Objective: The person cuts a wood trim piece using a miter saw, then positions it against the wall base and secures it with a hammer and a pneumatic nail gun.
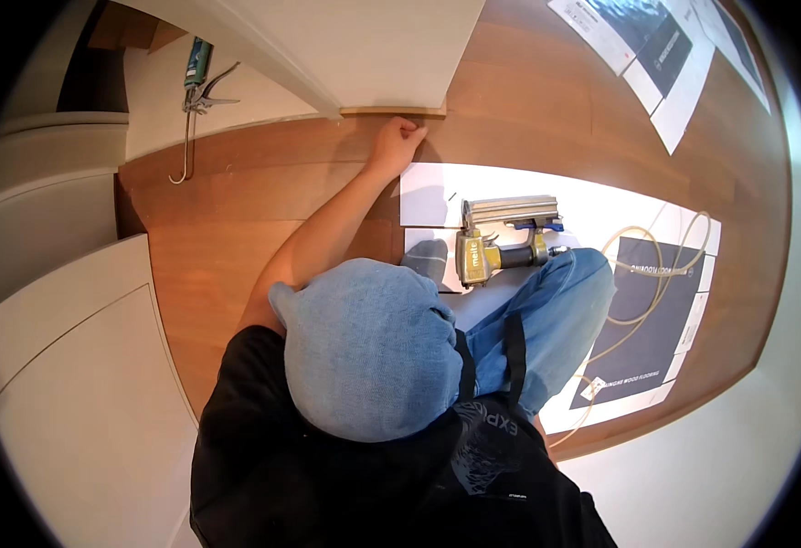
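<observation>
My left hand [398, 144] reaches forward over the wood floor [272, 187], its fingers curled closed. It is beside a thin wooden strip [393, 111] along the foot of the white wall end [391, 55]; whether something small is pinched in the fingers cannot be made out. To the right of that hand, in front of my bent right knee, a yellow and silver pneumatic nail gun [475, 258] lies on a white sheet [428, 194]. My right hand does not show.
A caulking gun [197, 96] with a green cartridge lies at the far left. A pale air hose [658, 283] loops over printed flooring cardboard [652, 329] at right. More printed cardboard [670, 100] lies at the far right. White cabinet panels [80, 338] stand at left.
</observation>
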### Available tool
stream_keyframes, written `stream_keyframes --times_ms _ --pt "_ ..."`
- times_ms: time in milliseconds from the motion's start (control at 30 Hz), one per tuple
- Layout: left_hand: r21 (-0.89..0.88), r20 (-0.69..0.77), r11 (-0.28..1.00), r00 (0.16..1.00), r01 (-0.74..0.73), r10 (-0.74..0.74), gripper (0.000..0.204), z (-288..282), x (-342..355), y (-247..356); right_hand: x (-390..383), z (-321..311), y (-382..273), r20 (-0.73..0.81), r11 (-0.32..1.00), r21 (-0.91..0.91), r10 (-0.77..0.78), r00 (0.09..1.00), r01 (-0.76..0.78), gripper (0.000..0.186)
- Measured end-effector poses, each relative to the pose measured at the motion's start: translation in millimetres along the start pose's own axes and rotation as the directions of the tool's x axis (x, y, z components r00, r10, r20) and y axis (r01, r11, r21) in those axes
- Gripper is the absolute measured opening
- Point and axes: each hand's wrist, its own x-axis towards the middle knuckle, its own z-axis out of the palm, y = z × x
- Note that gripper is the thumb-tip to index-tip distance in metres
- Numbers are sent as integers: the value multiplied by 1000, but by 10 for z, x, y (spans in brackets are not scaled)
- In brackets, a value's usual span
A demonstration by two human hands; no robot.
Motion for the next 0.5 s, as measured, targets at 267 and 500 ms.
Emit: stream_keyframes --times_ms 267,500 --pt "766 65 469 779 -439 623 56 -217 -485 247 11 -358 61 106 860 436 243 964 -264 18" --pt "879 171 231 729 -416 662 61 -206 -303 173 -112 -637 -14 220 765 534 286 932 -361 18"
